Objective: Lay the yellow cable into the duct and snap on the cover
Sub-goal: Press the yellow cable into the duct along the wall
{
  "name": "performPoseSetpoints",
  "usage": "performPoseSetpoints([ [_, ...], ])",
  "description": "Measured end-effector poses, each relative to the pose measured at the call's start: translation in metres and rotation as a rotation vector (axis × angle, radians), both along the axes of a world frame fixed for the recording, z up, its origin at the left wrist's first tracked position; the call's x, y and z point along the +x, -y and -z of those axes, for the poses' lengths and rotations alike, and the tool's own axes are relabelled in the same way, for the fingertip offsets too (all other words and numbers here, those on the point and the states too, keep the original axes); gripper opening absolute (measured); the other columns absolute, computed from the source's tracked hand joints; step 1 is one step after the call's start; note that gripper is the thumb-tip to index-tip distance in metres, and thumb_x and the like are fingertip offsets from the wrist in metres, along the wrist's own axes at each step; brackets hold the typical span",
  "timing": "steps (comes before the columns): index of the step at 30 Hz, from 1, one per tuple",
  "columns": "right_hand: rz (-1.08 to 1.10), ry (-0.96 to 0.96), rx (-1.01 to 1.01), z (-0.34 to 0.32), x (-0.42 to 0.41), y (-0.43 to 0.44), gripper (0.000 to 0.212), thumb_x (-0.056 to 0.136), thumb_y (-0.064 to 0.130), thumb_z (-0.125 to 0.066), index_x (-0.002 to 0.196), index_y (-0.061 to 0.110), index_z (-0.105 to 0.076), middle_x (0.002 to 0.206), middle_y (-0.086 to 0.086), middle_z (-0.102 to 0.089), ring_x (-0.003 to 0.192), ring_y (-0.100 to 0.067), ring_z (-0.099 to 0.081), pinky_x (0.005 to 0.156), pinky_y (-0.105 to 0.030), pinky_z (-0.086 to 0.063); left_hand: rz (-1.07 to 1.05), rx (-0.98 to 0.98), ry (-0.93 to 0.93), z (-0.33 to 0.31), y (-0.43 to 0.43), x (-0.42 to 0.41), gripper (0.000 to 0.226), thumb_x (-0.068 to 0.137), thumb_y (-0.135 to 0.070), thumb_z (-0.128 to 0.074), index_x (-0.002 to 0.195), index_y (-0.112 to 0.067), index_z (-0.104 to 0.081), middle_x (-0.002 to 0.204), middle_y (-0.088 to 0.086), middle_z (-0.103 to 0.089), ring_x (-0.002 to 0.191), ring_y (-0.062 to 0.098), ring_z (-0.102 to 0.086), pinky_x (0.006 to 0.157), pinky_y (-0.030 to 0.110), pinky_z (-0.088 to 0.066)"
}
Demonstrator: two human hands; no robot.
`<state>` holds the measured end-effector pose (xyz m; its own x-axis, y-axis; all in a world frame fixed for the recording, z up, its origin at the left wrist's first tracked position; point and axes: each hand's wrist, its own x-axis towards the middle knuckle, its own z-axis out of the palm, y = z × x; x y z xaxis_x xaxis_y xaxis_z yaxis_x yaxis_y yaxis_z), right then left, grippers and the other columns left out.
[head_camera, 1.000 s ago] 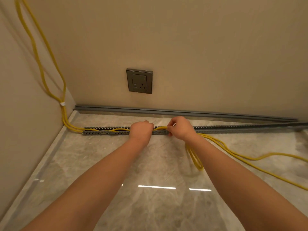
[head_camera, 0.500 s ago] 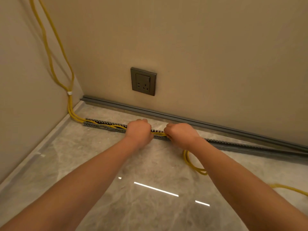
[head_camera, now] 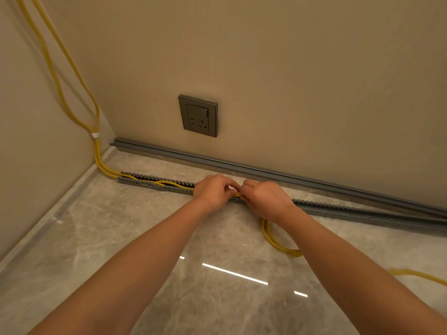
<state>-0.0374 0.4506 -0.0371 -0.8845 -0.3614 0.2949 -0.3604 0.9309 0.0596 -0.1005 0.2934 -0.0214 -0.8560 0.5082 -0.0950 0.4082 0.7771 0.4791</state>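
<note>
A grey slotted duct (head_camera: 154, 183) lies on the floor, running from the left corner off to the right. The yellow cable (head_camera: 96, 151) comes down the left wall, enters the duct's left end and lies inside it as far as my hands. My left hand (head_camera: 212, 191) and my right hand (head_camera: 266, 200) sit side by side over the duct, both pinched on the cable, a short yellow bit showing between them. Right of my right hand the cable loops loose on the floor. The long grey cover (head_camera: 242, 166) lies along the foot of the back wall.
A dark wall socket (head_camera: 198, 116) sits above the duct on the back wall. More loose yellow cable (head_camera: 416, 276) trails over the glossy marble floor at the right. The left wall closes off the corner.
My hands have come closer together over the duct and shifted slightly right along it. The view has turned, so the duct now runs down to the right.
</note>
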Motion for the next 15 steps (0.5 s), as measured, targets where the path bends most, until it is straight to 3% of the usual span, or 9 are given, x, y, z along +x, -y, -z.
performPoseSetpoints([
  [4, 0.03, -0.001, -0.057, 0.005, 0.001, -0.004, 0.012, 0.077, 0.015, -0.072, 0.088, 0.011, -0.07, 0.072, -0.005, -0.065, 0.046, -0.03, -0.061, 0.034, -0.028, -0.038, 0.025, 0.015, 0.019, 0.001, -0.001, 0.004, 0.021, 0.092, -0.036, -0.059, 0.109, -0.041, -0.07, 0.109, -0.007, -0.068, 0.106, 0.017, -0.062, 0.09, 0.034, -0.048],
  [7, 0.022, -0.01, -0.092, 0.0, 0.003, -0.001, 0.008, 0.077, 0.016, -0.067, 0.083, 0.011, -0.069, 0.07, -0.006, -0.066, 0.047, -0.03, -0.061, 0.034, -0.027, -0.037, 0.099, -0.079, 0.044, -0.004, -0.004, 0.002, 0.023, 0.096, -0.036, -0.054, 0.114, -0.041, -0.067, 0.116, -0.007, -0.066, 0.113, 0.019, -0.059, 0.095, 0.037, -0.044],
  [11, 0.235, 0.27, -0.213, -0.012, 0.005, 0.005, 0.013, 0.09, 0.023, -0.057, 0.099, 0.016, -0.063, 0.097, -0.005, -0.069, 0.086, -0.029, -0.065, 0.061, -0.035, -0.045, 0.139, -0.185, 0.09, -0.009, -0.011, -0.004, 0.02, 0.096, -0.036, -0.053, 0.11, -0.039, -0.067, 0.111, -0.007, -0.067, 0.111, 0.02, -0.059, 0.092, 0.037, -0.044],
  [15, 0.508, 0.449, -0.379, -0.022, 0.002, 0.009, 0.019, 0.078, 0.03, -0.065, 0.095, 0.023, -0.058, 0.093, -0.001, -0.067, 0.087, -0.024, -0.062, 0.064, -0.033, -0.047, 0.128, -0.208, 0.06, -0.007, -0.015, -0.003, 0.019, 0.095, -0.035, -0.054, 0.109, -0.041, -0.067, 0.114, -0.007, -0.066, 0.112, 0.019, -0.059, 0.091, 0.036, -0.045],
])
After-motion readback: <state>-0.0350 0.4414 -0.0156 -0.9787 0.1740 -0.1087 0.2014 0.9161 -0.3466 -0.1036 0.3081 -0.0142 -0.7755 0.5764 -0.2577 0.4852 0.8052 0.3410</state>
